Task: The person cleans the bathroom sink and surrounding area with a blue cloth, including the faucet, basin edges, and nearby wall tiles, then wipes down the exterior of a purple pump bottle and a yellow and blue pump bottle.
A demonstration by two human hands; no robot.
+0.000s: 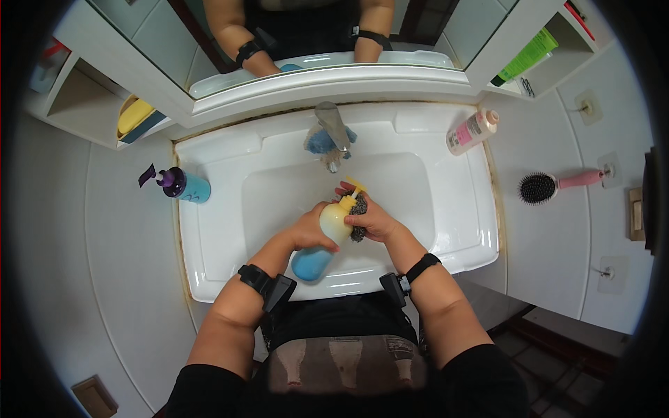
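Tilted over the front of the white sink basin point(272, 193) is a pump bottle point(334, 222), yellow at the top and blue at its base, with a yellow pump head. My left hand point(312, 230) wraps around the bottle's body from the left. In my right hand point(377, 219) is a dark metal scouring pad point(358, 235), pressed against the bottle's upper right side near the collar. The right thumb lies across the front of the bottle. Part of the pad is hidden behind the thumb and the bottle.
A chrome faucet point(332, 125) with a blue cloth-like item point(320, 142) around its base rises behind the basin. On the rim stand a turquoise pump bottle point(193, 187) at left and a pink-labelled bottle point(466, 135) at right. A hairbrush point(538, 188) hangs on the right wall. A mirror cabinet point(334, 81) overhangs the back.
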